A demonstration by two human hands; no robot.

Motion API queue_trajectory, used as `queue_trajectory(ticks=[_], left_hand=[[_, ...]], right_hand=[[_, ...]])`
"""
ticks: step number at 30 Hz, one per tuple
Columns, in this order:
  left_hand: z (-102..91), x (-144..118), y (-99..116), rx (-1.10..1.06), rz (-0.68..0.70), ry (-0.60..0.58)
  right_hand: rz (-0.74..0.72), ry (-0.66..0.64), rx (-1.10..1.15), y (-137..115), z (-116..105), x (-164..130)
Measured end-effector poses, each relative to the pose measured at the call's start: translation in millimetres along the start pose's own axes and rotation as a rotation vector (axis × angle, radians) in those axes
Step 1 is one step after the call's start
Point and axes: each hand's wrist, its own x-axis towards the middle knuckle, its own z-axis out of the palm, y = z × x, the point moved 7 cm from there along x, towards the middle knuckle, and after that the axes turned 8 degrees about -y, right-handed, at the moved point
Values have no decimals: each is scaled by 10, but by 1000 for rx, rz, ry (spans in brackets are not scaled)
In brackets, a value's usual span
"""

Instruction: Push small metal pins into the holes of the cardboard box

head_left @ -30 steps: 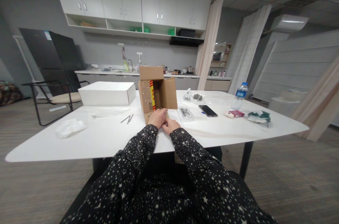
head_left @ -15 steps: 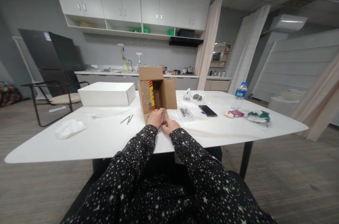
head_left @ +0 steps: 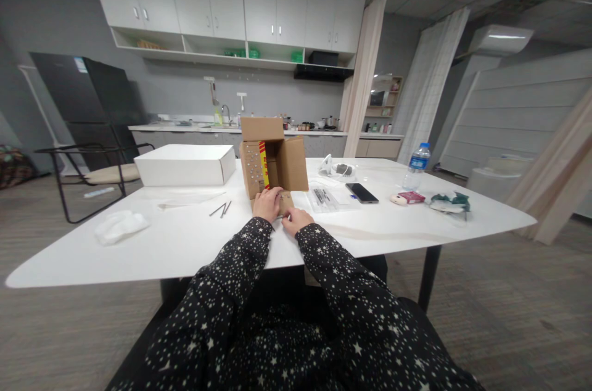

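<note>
A crumpled white cloth or plastic wrap point(head_left: 121, 226) lay toward nine o'clock on the white oval table point(head_left: 185, 243), with a closed white rectangular box point(head_left: 185, 164) behind it at about ten o'clock. A few thin dark metal rods point(head_left: 221, 209) were seen between that box and the hands.

The small brown cardboard carton point(head_left: 274, 161) stood at twelve o'clock, directly ahead of the person, its top flap raised and its front side open — the near bottom flap point(head_left: 287, 201) was folded down toward the table. The left hand point(head_left: 267, 204) was curled over that flap's left edge and appeared to be gripping it. The right hand point(head_left: 297, 219) rested just beside it with fingers bent; whether anything was pinched between them could not be told.

The carton was judged to be opened but not yet emptied or flattened; its contents could not be made out.

Toward one and two o'clock a clear plastic bag of small parts point(head_left: 326, 197), a black smartphone point(head_left: 361, 192) and a clear water bottle with a blue label point(head_left: 417, 166) were set well apart from the hands.
</note>
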Motion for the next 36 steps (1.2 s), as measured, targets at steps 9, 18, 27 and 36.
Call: queue_trajectory(ticks=[9,18,27,36], left_hand=[[-57,-3,-70,-34,-83,84],[-74,5,-103,-48,-84,110],[-80,-11,-24,31,-51,82],[-8,-5,72,128,44,26]], right_hand=[[-1,1,1,14,9,7],[0,-2,-2,16,8,7],[-1,6,11,30,16,13],[-18,10,9,23,15,15]])
